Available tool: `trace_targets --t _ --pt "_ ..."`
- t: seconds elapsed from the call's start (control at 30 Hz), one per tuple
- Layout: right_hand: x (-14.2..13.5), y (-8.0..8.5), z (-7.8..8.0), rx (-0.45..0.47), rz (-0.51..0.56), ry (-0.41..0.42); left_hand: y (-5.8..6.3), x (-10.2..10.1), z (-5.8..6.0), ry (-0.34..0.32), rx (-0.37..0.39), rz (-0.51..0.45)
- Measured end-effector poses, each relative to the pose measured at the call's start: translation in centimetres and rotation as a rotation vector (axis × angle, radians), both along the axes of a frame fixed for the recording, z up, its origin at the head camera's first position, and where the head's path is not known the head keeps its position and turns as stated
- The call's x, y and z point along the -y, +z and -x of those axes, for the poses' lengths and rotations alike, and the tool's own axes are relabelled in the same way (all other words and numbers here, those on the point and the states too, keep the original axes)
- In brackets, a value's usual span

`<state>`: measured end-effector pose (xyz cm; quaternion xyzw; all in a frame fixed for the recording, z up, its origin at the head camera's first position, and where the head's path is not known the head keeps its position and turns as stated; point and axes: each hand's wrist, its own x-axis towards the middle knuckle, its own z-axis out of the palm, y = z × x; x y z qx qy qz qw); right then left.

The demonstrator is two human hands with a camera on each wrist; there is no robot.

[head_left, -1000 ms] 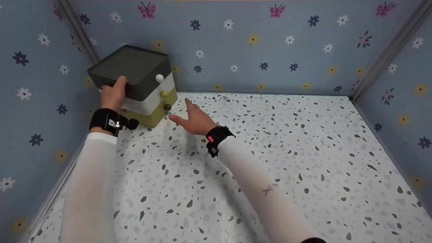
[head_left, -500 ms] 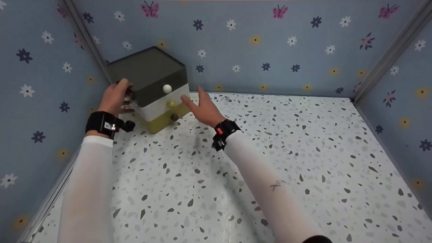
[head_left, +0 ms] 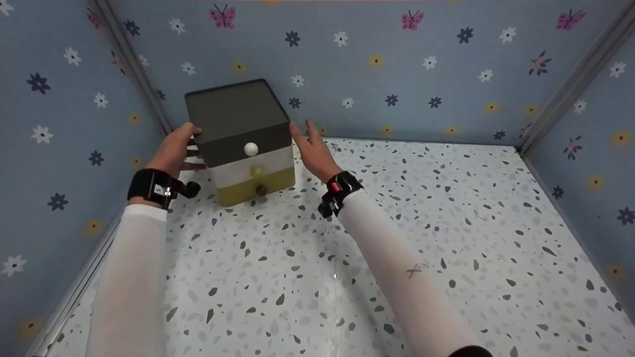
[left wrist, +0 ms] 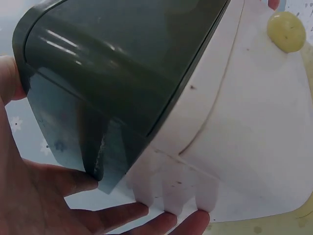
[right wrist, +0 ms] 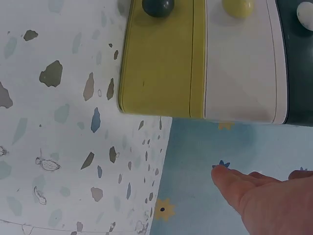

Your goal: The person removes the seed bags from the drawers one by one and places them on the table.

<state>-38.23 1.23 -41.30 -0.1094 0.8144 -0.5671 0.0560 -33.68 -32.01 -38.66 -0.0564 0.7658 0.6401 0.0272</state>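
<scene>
A small three-tier drawer box (head_left: 238, 111) stands in the back left corner area, front towards me. It has a dark green top tier, white middle and mustard yellow bottom, each with a round knob. My left hand (head_left: 173, 148) lies along its left side; in the left wrist view the straight fingers (left wrist: 117, 215) touch or nearly touch that side, and the thumb reaches the top edge. At the right side, my right hand (head_left: 317, 153) is held with fingers extended, thumb close to the top tier. In the right wrist view a gap shows between that hand and the box.
The box stands on a white speckled surface (head_left: 426, 213). A blue flowered back wall (head_left: 347, 64) rises close behind it, and a side wall (head_left: 54, 158) runs to the left of my left arm. Another side wall (head_left: 595, 134) bounds the right.
The drawer box has turned so its front faces me, and it has shifted right and nearer. My left hand has gone from its front corner to its left side; my right hand has moved up and right.
</scene>
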Motion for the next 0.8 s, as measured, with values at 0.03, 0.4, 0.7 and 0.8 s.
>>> trace_targets --t 0.03,0.4,0.7,0.8 --pt "-0.1 0.0 0.0 0.004 0.003 -0.001 0.0 0.0 0.0 -0.009 -0.001 -0.003" --pt "0.0 0.4 0.1 0.158 0.304 0.042 0.0 -0.6 0.4 -0.065 -0.001 -0.002" --pt "0.4 0.9 -0.3 0.189 0.300 0.092 -1.1 -1.0 -0.2 -0.073 -0.018 -0.039" --pt "0.2 1.0 -0.5 0.191 0.319 0.096 -1.7 -1.0 -0.5 -0.076 -0.030 -0.071"
